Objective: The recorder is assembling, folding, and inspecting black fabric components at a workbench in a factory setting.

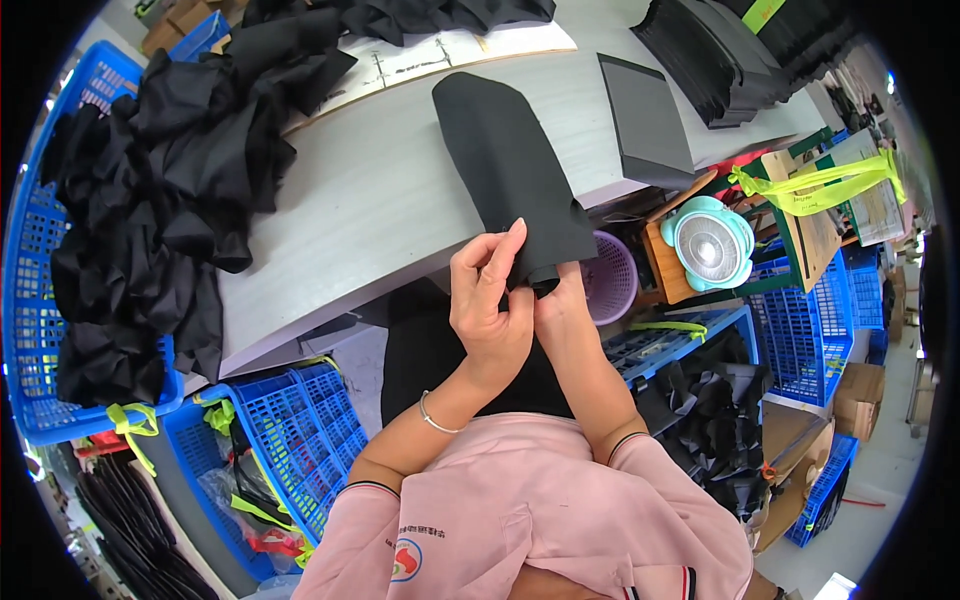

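A long black fabric piece (505, 150) with a rounded far end lies over the front edge of the pale table (330, 215). My left hand (490, 300) pinches its near end, with the index finger pointing up along its left side. My right hand (562, 298) is at the same end, its fingers tucked inside or behind the folded fabric and mostly hidden. The near edge looks rolled into a tube between both hands. To the right on the table rests a flat dark rectangular panel (645, 118).
A heap of black fabric (190, 150) fills a blue basket (30, 300) at left. Stacked black pieces (710, 60) stand at the back right. Right of my hands are a purple basket (612, 278), a small turquoise fan (708, 243) and a blue crate (800, 320). More blue crates (305, 425) sit lower left.
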